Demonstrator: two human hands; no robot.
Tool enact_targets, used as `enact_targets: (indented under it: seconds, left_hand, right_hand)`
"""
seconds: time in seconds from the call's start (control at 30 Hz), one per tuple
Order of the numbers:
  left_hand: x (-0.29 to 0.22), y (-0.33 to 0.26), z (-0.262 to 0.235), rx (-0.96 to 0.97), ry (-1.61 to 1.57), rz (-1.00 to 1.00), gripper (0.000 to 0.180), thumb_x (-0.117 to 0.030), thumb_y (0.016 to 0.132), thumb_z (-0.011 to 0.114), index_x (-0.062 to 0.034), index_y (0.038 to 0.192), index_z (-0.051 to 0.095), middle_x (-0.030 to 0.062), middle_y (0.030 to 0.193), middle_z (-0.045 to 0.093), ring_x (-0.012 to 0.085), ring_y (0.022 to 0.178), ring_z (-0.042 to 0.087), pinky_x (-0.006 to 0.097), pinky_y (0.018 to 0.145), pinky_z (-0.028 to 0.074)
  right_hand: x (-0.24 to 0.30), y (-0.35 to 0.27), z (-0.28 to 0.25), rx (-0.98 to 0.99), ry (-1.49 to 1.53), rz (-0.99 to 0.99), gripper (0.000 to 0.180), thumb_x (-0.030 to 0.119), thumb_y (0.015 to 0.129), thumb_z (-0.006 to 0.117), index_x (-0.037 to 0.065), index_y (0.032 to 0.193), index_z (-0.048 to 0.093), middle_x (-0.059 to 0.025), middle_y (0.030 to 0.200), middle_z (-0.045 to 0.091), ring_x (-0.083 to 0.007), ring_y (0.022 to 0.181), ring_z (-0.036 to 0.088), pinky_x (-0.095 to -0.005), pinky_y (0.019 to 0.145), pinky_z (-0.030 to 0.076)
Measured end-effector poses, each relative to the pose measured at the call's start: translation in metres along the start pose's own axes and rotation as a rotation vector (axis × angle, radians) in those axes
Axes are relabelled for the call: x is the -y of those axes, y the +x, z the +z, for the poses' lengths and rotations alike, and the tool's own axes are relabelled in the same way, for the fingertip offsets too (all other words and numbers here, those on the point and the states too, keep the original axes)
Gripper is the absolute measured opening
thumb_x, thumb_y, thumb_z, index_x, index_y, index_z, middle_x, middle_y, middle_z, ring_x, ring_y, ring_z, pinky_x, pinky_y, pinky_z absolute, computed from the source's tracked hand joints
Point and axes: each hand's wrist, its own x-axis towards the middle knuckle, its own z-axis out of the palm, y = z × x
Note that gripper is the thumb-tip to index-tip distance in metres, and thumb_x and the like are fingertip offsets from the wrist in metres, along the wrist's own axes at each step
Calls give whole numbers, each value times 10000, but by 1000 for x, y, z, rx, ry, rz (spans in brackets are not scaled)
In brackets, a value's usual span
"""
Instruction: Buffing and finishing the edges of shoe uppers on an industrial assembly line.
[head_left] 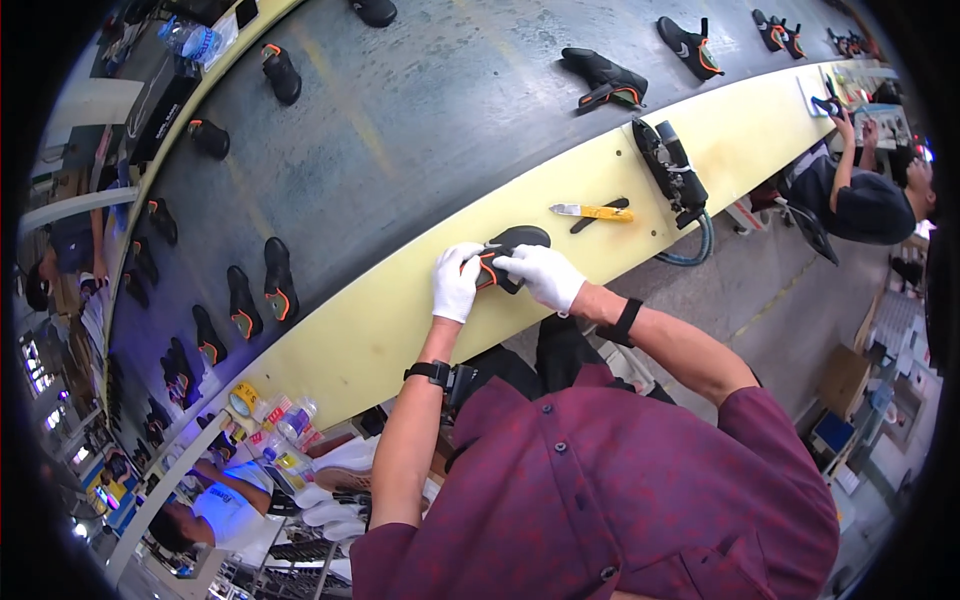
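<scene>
At the frame's centre, both white-gloved hands — left hand [457, 281], right hand [543, 274] — close their grip on a black shoe [512, 246] with orange trim, over the pale yellow tabletop [400, 320]. Just right lies what looks like a yellow-handled knife [592, 211].

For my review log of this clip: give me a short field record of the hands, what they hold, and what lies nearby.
left hand: white-gloved left hand, gripping the shoe
right hand: white-gloved right hand, gripping the shoe
held item: black shoe with orange trim, over the yellow bench edge
nearby: yellow-handled tool; black device
conveyor: grey belt carrying black shoes
</scene>
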Motion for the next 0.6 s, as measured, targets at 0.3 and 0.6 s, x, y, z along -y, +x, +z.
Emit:
enact_targets:
  seconds: [0.3,0.6]
  left_hand:
    - [0,0,2,-75,28,57,206,-111,1020,590,-29,1118,752,138,1173,752,341,1123,685,449,1035,506]
    - [-67,-56,8,-434,47,-175,251,-228,1109,576,-23,1037,700,135,990,743,293,920,721,411,784,556]
  right_hand:
    - [20,36,-12,203,-192,-1,413,-29,829,671,79,1227,682,-175,966,677,-402,928,689,-493,789,550]
    - [6,45,-25,316,-220,-40,396,18,889,638,64,1276,709,-190,1023,732,-403,974,733,-487,850,586]
